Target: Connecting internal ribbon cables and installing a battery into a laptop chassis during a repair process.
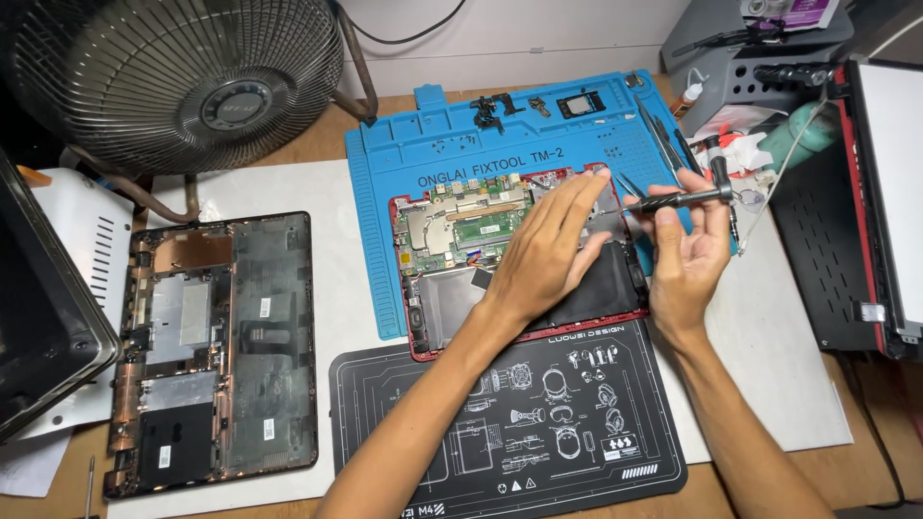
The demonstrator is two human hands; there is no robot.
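On a blue repair mat (404,154), beside a desk fan (183,77) and a detached black bottom cover (221,346), lies an opened red-edged laptop (510,259), circuit board and black battery exposed. My left hand (548,250) rests on it, fingers spread flat and holding nothing, while my right hand (687,245) hangs just right of it, thumb and fingers pinched around a slim dark screwdriver (673,200) held crosswise. As I judge it, a slipping tip could gouge the board or pierce the battery.
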